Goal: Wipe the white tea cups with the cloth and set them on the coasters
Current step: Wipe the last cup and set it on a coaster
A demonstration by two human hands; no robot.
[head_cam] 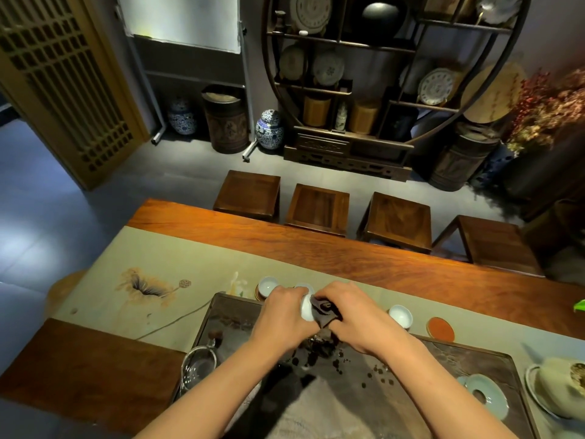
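My left hand (281,315) grips a white tea cup (306,308), tilted on its side above the dark tea tray (468,359). My right hand (351,315) holds a dark brown cloth (326,310) and presses it into the cup's mouth. Another white cup (267,286) sits on a coaster at the far left of the row. A second cup (304,287) shows partly behind my hands. To the right stands one more white cup (401,315). Beside it lies an orange coaster (440,328) with nothing on it.
A glass pitcher with strainer (198,367) stands at the tray's left edge. A pale celadon lid rest (482,391) and a lidded bowl (557,388) sit at the right. A beige runner (152,280) covers the wooden table (316,245). Several stools (318,205) line the far side.
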